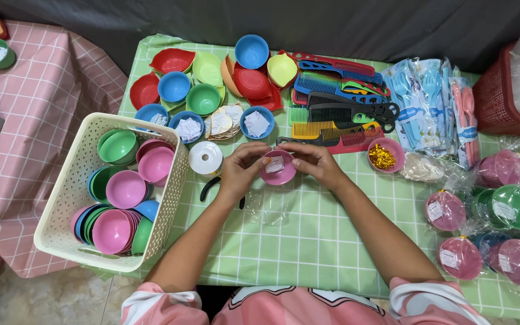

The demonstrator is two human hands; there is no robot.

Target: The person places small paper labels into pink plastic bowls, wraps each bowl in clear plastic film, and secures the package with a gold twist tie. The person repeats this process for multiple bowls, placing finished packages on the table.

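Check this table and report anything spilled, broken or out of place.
Nothing looks spilled or broken. Both hands, left hand and right hand, hold a pink bowl with a small paper inside. The combs lie in a loose, overlapping pile and the bowls in the cream basket are nested at tilts.

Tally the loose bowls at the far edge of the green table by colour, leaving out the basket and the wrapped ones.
Red bowls: 4
Blue bowls: 5
Green bowls: 2
Yellow-green bowl: 1
Orange bowl, partly hidden: 1
Total: 13
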